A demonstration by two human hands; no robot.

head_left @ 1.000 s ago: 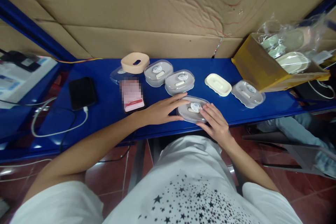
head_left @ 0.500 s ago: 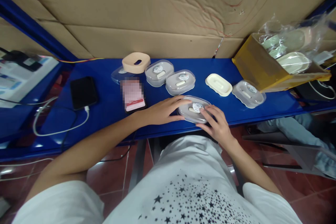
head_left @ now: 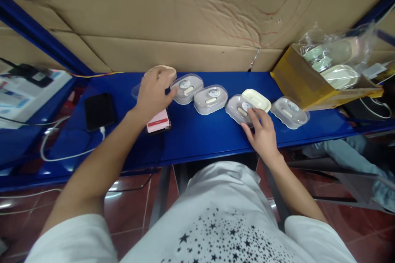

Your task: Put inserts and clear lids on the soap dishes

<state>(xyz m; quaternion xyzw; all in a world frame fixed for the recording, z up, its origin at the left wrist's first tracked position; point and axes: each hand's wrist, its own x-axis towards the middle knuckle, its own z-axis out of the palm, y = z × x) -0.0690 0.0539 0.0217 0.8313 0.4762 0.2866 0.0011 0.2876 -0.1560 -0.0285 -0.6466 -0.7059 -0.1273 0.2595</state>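
My left hand is over a peach-coloured oval cover at the back left, hiding most of it. Its fingers rest on the cover while the thumb sticks out apart to the right. My right hand has its thumb and fingers at the right end of an oval container with a clear lid, a round sticker and a pale tab. That container stands against a cream oval tray. Two similar clear-lidded containers, one behind the other, sit between my hands.
Another clear-lidded container lies to the right, before a cardboard box of plastic-wrapped pieces. A phone with a pink screen is partly under my left forearm. A black device with a white cable lies left on the blue table.
The container that both hands held has moved right and back to the cream tray, with my right hand on it. My left hand has let go and moved left onto the peach cover.
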